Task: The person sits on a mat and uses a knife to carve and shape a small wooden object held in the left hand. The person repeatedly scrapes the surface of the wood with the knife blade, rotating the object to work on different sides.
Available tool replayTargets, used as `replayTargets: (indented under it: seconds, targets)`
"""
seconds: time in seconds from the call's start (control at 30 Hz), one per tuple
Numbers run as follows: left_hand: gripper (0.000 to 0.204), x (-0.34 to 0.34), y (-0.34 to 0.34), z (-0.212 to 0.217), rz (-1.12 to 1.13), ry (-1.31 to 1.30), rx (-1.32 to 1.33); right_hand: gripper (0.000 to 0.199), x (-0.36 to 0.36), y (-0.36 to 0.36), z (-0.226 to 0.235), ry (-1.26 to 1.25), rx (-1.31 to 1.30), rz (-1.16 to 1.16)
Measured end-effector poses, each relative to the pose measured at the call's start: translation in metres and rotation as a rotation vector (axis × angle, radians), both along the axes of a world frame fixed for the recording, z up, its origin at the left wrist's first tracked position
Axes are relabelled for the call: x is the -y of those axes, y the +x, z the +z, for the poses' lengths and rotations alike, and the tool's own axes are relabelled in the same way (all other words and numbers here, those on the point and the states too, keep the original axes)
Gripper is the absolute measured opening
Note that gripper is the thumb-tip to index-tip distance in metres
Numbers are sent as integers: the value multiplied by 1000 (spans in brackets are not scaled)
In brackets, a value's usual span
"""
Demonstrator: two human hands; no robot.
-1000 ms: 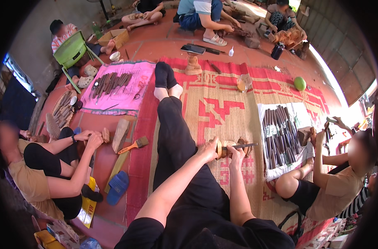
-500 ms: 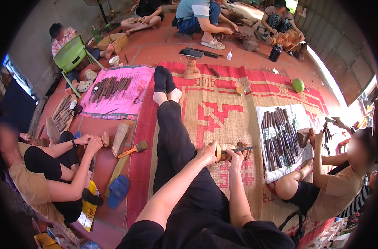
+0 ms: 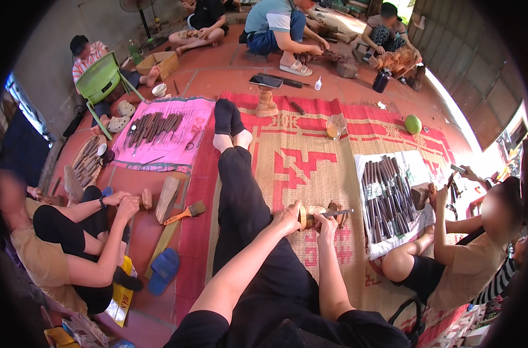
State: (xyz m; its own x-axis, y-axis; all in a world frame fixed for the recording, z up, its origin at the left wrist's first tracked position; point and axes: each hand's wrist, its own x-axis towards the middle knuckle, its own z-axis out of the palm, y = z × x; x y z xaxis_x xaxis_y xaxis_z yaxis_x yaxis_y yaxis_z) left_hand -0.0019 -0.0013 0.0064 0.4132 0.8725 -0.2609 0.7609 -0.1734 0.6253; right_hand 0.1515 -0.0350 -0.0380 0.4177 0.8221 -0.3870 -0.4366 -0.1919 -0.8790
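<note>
My left hand [image 3: 287,220] is closed round the near end of a light-brown wooden carving [image 3: 315,212], held over my right thigh and the mat. My right hand [image 3: 326,225] is closed on a slim carving chisel [image 3: 342,211], which lies across the carving and sticks out to the right past my fingers. The chisel's left end is hidden by the carving and my fingers. A reddish-brown carved part [image 3: 335,216] shows just beyond the chisel; whether it belongs to the same carving I cannot tell.
Chisels [image 3: 386,197] lie on a white cloth at right, more [image 3: 154,126] on a pink sheet at left. A brush [image 3: 185,213], a blue slipper [image 3: 163,271], a glass [image 3: 335,126], a green fruit [image 3: 412,124] and a carved figure [image 3: 266,103] lie around. Several people sit working nearby.
The chisel has shifted slightly left and down with my right hand, and shows less length at the right. My left hand still grips the carving.
</note>
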Motion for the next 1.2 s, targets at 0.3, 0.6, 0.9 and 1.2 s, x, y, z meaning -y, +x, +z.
replayTargets:
  seconds: [0.3,0.6,0.9,1.2]
  targets:
    - [67,-2,0,0,-18,-18,-32,11,6,-6,12,21,81,70]
    - [64,-3,-1,-2,4,-67,-8,11,5,-9,5,-4,61,110]
    - [60,-2,1,-1,10,-40,-5,11,0,0,9,29,87,62]
    - [60,3,0,14,12,-31,-14,13,-1,-2,14,15,85,42]
